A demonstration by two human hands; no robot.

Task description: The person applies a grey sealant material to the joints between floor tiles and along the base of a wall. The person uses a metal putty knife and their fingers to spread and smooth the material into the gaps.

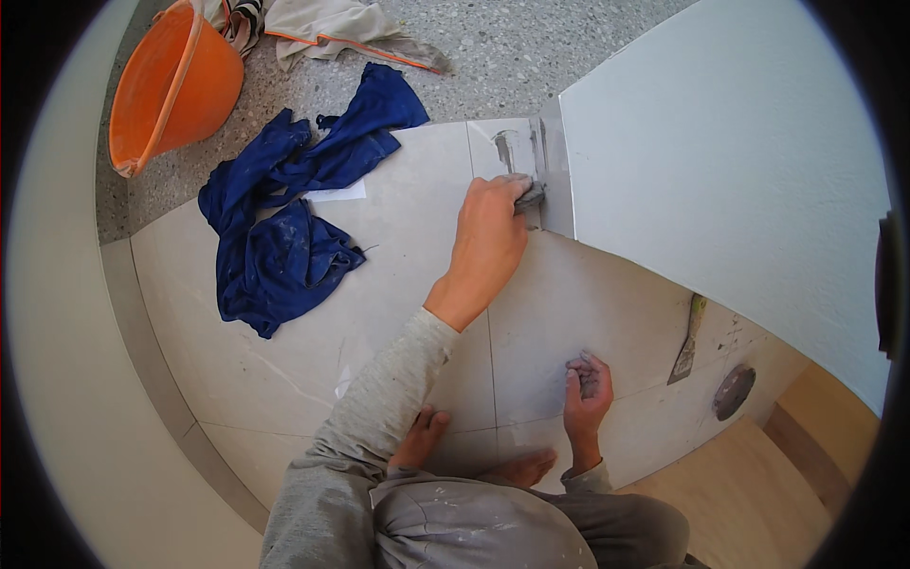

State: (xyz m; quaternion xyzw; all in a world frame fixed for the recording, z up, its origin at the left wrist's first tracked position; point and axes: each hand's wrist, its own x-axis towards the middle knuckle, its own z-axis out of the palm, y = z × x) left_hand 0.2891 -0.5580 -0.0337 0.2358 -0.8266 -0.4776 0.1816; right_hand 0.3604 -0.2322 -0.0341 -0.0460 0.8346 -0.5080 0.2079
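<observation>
The likeliest trouble is a dirtied tile: the left hand (485, 228) has its fingers closed on a dark grey lump (533, 196) at the foot of the grey skirting (557, 180), and pressing too hard or at a poor angle could drag residue over the pale floor tiles (414, 213). The grey smear (504, 149) just beyond the fingers could set into a stain if left to dry. The lump might also crumble in a tight pinch, and knuckles that close to the skirting could get scraped. The right hand (590, 396) hangs low over the floor, its fingers loosely curled and coated in grey (I cannot tell whether it has hold of anything), so a careless touch could leave prints. Reaching sideways without looking, it could catch the flat blade of the scraper (688, 343). As for the lump, it looks small, uneven and dull, mostly covered by the fingers, with its exposed side toward the skirting; whether it is a pad, a wad of cloth or a clod of paste is too hidden to tell.
</observation>
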